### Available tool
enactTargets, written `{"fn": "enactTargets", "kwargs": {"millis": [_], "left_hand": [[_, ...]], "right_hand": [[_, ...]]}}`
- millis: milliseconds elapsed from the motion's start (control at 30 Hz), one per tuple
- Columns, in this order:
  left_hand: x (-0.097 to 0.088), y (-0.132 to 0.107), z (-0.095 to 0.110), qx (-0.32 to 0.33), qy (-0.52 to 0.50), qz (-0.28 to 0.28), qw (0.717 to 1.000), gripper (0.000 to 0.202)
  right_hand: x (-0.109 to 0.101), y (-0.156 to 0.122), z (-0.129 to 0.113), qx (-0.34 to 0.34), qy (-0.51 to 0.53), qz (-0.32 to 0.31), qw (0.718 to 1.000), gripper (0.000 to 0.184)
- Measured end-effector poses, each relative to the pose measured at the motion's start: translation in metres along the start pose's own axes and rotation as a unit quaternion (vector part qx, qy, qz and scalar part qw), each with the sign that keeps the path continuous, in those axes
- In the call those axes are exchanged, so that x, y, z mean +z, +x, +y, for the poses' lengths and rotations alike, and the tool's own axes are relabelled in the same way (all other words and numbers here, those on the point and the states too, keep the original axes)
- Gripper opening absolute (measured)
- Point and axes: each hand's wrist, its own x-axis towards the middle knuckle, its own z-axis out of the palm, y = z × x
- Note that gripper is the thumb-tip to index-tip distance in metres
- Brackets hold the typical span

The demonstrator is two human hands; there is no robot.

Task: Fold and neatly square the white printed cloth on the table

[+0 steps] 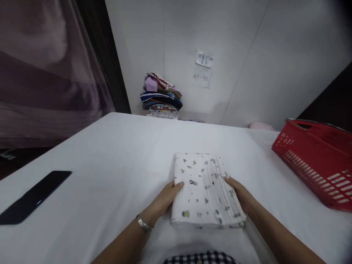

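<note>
A folded white cloth (202, 194) printed with small plants and fruit lies in front of me on the white-covered table. My left hand (169, 196) grips its left edge, the thumb on top and the fingers hidden beneath. At the right edge, my right hand (240, 192) holds it the same way, thumb over the upper face. The cloth is folded into a thick, roughly rectangular bundle, with pleat-like creases along its right half. A silver bracelet (144, 223) circles my left wrist.
A red plastic basket (310, 161) stands on the table's right side. To the left lies a flat black object (35, 196). Beyond the far table edge, a stack of folded fabrics (161, 97) rises against the wall (233, 44), which carries paper notes (204, 59).
</note>
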Motion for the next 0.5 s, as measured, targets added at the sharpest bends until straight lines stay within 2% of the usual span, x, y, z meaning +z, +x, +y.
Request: {"fn": "enactTargets", "kwargs": {"millis": [133,233,300,367,433,500], "left_hand": [[0.001,0.0,-0.002,0.015,0.017,0.007,1.0,0.052],[-0.002,0.001,0.012,0.043,0.065,0.019,0.997,0.047],[-0.004,0.004,0.034,0.078,0.122,0.039,0.989,0.043],[-0.004,0.01,0.067,0.12,0.19,0.053,0.973,0.04],[-0.004,0.019,0.105,0.157,0.257,0.039,0.953,0.039],[-0.005,0.035,0.139,0.172,0.319,0.017,0.932,0.041]], "right_hand": [[0.001,-0.001,0.001,0.009,0.053,-0.001,0.999,0.032],[0.0,0.002,0.0,-0.038,0.096,0.002,0.995,0.032],[0.004,0.004,-0.003,-0.089,0.112,0.01,0.99,0.035],[0.012,0.005,-0.005,-0.138,0.131,0.037,0.981,0.039],[0.026,0.006,-0.003,-0.168,0.163,0.06,0.97,0.042],[0.042,0.004,0.003,-0.163,0.193,0.054,0.966,0.045]]}}
